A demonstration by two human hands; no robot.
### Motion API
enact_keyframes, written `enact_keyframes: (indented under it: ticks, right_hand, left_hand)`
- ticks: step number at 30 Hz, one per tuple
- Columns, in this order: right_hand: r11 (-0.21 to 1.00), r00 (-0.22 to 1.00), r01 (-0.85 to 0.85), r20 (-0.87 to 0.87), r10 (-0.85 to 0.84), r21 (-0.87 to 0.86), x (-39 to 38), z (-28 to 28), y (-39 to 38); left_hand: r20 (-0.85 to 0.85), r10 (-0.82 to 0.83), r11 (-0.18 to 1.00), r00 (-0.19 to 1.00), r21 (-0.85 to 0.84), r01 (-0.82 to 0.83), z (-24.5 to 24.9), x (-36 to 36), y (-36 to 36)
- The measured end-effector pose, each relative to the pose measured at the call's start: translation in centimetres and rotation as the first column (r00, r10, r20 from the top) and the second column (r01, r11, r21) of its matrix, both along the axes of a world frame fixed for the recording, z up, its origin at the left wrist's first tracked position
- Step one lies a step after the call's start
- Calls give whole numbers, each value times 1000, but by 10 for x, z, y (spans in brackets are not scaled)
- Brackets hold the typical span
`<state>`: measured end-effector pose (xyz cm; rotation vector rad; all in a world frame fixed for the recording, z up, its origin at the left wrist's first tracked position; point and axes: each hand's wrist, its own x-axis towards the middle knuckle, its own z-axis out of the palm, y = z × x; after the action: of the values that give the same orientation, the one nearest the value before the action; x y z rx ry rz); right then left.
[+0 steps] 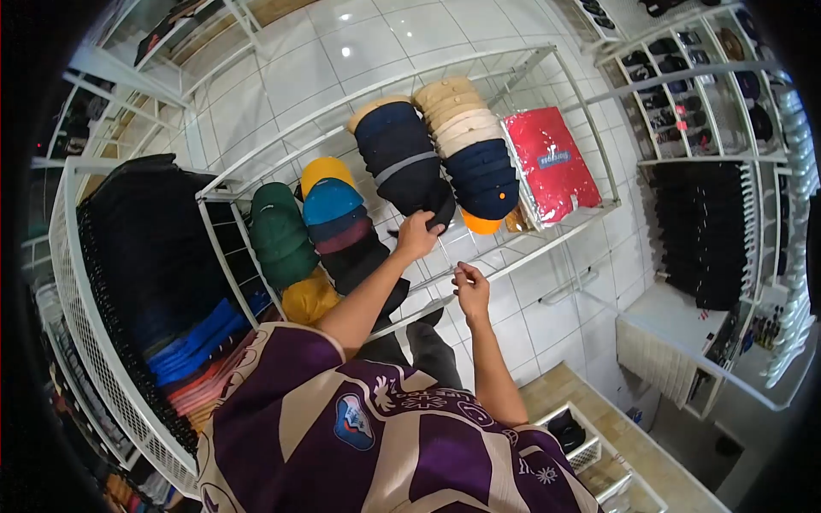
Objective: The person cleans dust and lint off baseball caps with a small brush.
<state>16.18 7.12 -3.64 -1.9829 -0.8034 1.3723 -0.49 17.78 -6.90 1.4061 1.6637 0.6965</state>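
Rows of stacked caps lie in a white wire rack (376,75). My left hand (418,237) has its fingers closed on the black cap (415,195) at the near end of a dark row. Just outside the rack's front rail, my right hand (471,289) is raised with its fingers pinched together; whatever they hold, if anything, is too small to name. Left of my left hand are green caps (278,231), a blue cap (332,202) and a yellow cap (325,174). Navy caps (481,175) with an orange one in front stand to the right.
A red plastic-wrapped package (554,162) lies at the rack's right end. Folded dark clothes (154,248) fill a white mesh bin at left. Shelves with caps and hanging black garments (701,231) stand at right. A wooden surface (560,393) lies at lower right.
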Motion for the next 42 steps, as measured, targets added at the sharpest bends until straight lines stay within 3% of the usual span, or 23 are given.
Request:
enact_keyframes:
  ticks: [1, 2, 3, 4, 6, 8, 10, 12, 13, 14, 16, 17, 18, 20, 22, 24, 26, 28, 30, 33, 35, 39, 42]
  right_hand:
    - [999, 999, -16, -32, 14, -50, 2, 5, 8]
    - [999, 999, -33, -40, 32, -38, 2, 8, 15]
    - [999, 994, 32, 101, -34, 20, 1, 10, 22]
    - [992, 967, 88, 229, -107, 93, -3, 15, 34]
    - [983, 970, 105, 201, -134, 147, 3, 18, 54]
    - [965, 926, 237, -326, -188, 116, 3, 41, 75]
    - [991, 785, 136, -610, -111, -5, 8, 65, 93]
    - [990, 702, 32, -708, 77, 139, 5, 72, 107]
    - [985, 738, -22, -663, 130, 170, 3, 73, 112]
    - [979, 714, -108, -672, 199, 175, 4, 77, 118]
    - [967, 817, -191, -519, 252, 169, -5, 95, 125]
    - [908, 688, -376, -601, 407, 186, -7, 131, 125]
    - [865, 607, -447, -633, 481, 229, -11, 131, 123]
    - [697, 526, -652, -484, 699, 298, -24, 157, 113]
    - [462, 292, -803, -427, 856, 378, -37, 174, 90]
    - [299, 226, -870, -223, 948, 392, -45, 186, 49]
    - [222, 116, -896, -279, 953, 384, -52, 200, 13]
    - [81, -62, -865, -266, 962, 495, -65, 195, -11]
    - [-119, -372, -824, -370, 851, 554, -81, 199, -42]
    - [-262, -526, -762, -331, 783, 592, -84, 234, -111]
    - [-337, -617, -714, -326, 716, 613, -84, 245, -161]
    - [-538, -751, -576, -139, 646, 615, -54, 268, -258]
    - [-587, -816, -435, -22, 578, 683, -31, 261, -320]
  left_hand:
    - [64, 67, 998, 996, -26, -65, 15, -2, -6]
    - [237, 188, 969, 953, -204, -140, 31, -6, -13]
    - [489, 309, 942, 816, -277, -190, 42, -6, -24]
    - [690, 406, 912, 600, -349, -216, 57, -8, -32]
    - [847, 486, 874, 217, -470, -121, 95, -10, -50]
    - [882, 465, 883, 76, -455, -116, 126, -10, -63]
    - [905, 416, 899, 87, -395, -188, 143, -5, -80]
    - [906, 399, 903, 137, -364, -228, 151, -8, -100]
    - [900, 396, 911, 182, -359, -204, 154, -5, -118]
    - [900, 407, 890, 158, -352, -290, 159, 2, -136]
    - [924, 334, 901, 187, -254, -352, 171, 15, -178]
    - [971, 228, 897, 71, -182, -402, 163, 20, -195]
    - [970, 233, 863, 77, -170, -476, 171, 27, -214]
    - [900, 313, 657, -303, -435, -615, 193, 41, -246]
    - [910, 334, 545, -244, -398, -738, 219, 61, -270]
    - [879, 476, 496, -7, -275, -824, 225, 78, -298]
    - [823, 569, 378, 2, -259, -889, 226, 96, -332]
    - [787, 610, 380, 88, -193, -905, 235, 120, -368]
    - [816, 579, 255, 2, -178, -950, 241, 148, -400]
    - [847, 511, 7, -144, -172, -985, 258, 197, -441]
    - [856, 441, -264, -271, -165, -950, 274, 224, -462]
    - [876, 378, -500, -301, -80, -862, 290, 286, -521]
    - [867, 315, -665, -386, -89, -742, 297, 333, -560]
